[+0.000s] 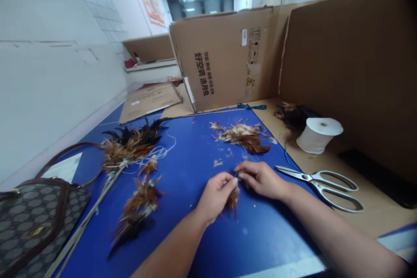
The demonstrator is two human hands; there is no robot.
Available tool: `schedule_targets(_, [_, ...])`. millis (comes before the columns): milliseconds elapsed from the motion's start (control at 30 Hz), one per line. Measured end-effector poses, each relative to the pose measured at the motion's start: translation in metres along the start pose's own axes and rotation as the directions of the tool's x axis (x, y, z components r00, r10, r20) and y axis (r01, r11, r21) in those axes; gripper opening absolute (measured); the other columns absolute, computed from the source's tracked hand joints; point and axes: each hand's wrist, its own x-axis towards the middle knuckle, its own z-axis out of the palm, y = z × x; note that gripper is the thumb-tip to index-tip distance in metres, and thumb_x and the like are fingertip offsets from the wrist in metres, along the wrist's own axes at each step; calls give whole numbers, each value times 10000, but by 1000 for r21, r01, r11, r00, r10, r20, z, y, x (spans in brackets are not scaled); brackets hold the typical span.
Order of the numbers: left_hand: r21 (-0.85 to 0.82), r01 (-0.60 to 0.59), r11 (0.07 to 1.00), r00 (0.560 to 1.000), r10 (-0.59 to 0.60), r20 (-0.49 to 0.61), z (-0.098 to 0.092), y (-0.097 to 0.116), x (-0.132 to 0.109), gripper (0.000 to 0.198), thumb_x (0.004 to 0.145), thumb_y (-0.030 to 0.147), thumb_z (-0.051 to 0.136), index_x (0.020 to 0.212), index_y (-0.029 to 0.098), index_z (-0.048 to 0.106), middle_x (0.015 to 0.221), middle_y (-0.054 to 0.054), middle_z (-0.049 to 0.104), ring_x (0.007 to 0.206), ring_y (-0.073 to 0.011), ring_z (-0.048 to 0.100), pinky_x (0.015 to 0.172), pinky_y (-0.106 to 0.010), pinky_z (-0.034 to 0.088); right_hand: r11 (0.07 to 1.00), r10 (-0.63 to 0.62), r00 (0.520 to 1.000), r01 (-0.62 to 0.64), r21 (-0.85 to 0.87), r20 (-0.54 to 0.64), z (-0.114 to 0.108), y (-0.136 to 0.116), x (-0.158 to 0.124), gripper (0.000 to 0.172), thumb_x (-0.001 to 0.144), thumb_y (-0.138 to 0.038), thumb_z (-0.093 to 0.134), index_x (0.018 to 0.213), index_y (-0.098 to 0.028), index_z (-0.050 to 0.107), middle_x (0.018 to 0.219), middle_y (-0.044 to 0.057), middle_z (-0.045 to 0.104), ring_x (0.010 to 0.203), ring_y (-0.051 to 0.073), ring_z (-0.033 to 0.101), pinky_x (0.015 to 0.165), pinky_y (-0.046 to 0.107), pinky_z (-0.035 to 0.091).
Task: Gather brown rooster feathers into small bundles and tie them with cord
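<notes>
Over the blue table, my left hand (215, 195) pinches a small bunch of brown feathers (232, 202), whose tips hang below the fingers. Close on its right is my right hand (260, 179), its thumb and index finger pressed together at a thin thread (236, 174) by the top of the bunch. Beyond both hands lies a loose pile of cream and brown feathers (246, 135). Feather clusters (140, 206) lie to the left, below a larger bundle of brown and black feathers (130, 144) on long pale sticks.
Silver scissors (321, 182) and a white spool (319, 134) are at the right, near dark feathers (291, 115). Cardboard panels (228, 61) stand at the back and right. A patterned handbag (39, 221) fills the lower left. A black object (374, 176) lies far right.
</notes>
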Motion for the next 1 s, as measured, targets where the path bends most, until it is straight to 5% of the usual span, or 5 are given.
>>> schedule_targets(133, [6, -2, 1000, 1000, 2, -2, 0, 1, -1, 438, 826, 568, 784, 853, 163, 622, 708, -12, 664, 511, -95, 576, 500, -213, 460, 998, 26, 999, -25, -57, 22, -6, 2, -2, 230, 1016, -308, 575, 1187, -202, 685, 832, 36, 774, 667, 166, 735, 679, 270, 562])
schedule_targets(467, [69, 0, 998, 1000, 1, -14, -5, -2, 2, 400, 852, 545, 760, 874, 166, 633, 714, -22, 688, 508, -108, 597, 517, -236, 493, 931, -96, 989, 128, -343, 108, -14, 4, 0, 158, 1000, -174, 557, 938, -198, 700, 827, 46, 734, 713, 154, 651, 686, 252, 465])
schedule_targets(1000, [243, -33, 969, 997, 14, 81, -5, -8, 2, 254, 914, 410, 689, 859, 186, 583, 585, 4, 650, 416, -137, 605, 450, -243, 483, 898, -281, 946, 318, -303, 162, -7, -7, -1, 232, 1026, -124, 475, 976, -202, 688, 1061, 93, 609, 899, 158, 613, 815, 265, 506])
